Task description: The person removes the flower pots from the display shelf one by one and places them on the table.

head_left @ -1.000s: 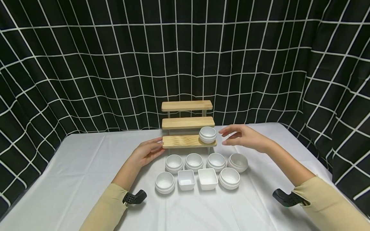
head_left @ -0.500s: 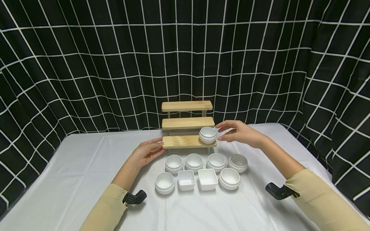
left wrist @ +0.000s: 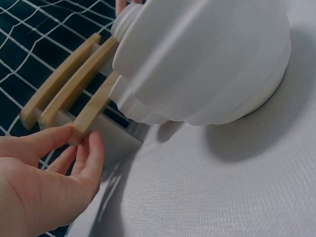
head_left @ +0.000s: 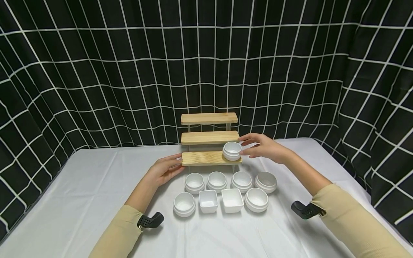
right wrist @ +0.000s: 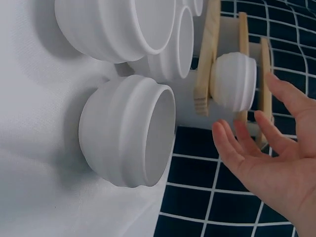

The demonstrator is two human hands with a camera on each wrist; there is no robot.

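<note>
A three-tier display stand with wooden shelves (head_left: 201, 158) stands at the back of the table. My left hand (head_left: 165, 169) pinches the left end of its lowest shelf; in the left wrist view the thumb lies on top and the fingers (left wrist: 94, 157) come from below. One round white bowl (head_left: 232, 151) sits on that shelf's right end. My right hand (head_left: 266, 148) is beside this bowl, fingers spread and loosely bent. From the right wrist, the bowl (right wrist: 234, 81) shows in front of the fingertips, not gripped.
In front of the stand, white bowls are set in two rows on the white cloth (head_left: 219, 236). Round ones (head_left: 184, 204) stand at the ends of the near row, with two square ones (head_left: 208, 201) between them. A black, white-gridded curtain (head_left: 206, 53) hangs behind.
My right hand has moved left toward the bowl on the lowest shelf, its fingertips now right at the bowl's side. The left hand, stand and bowls have stayed put.
</note>
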